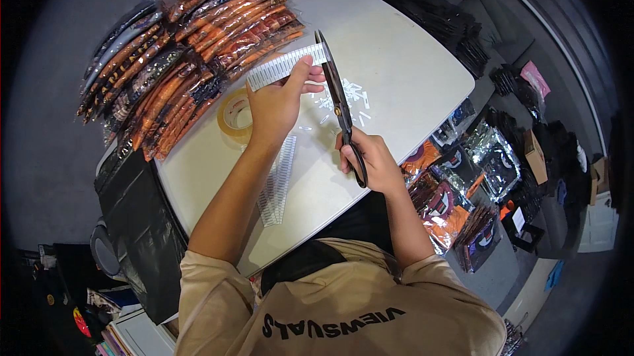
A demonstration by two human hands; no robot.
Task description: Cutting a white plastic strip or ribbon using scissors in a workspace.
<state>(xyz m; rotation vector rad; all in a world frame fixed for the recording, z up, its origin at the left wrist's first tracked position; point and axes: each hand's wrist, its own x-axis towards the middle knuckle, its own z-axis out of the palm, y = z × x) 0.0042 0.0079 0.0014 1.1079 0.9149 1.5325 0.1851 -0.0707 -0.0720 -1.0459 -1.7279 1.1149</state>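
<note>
The left hand (281, 102) pinches a long, flat white strip with rows of dark marks (281, 69) under its thumb, the strip raised over the round-cornered, off-white desk (396, 45). Its long axis runs roughly from eight o'clock to just past two, where its far end meets the long-bladed black metal scissors (339, 106). The right hand (370, 158) has its fingers curled around the scissors' handles, the blades aimed between eleven and twelve, steeply across the strip. From the right fingers the strip lies toward eleven; the left hand is nearer, gripping it directly. How far the blades are parted, and whether they touch the strip, is hard to make out. The left palm hides the strip's lower edge, and the left fingertips behind it are partly covered.
</note>
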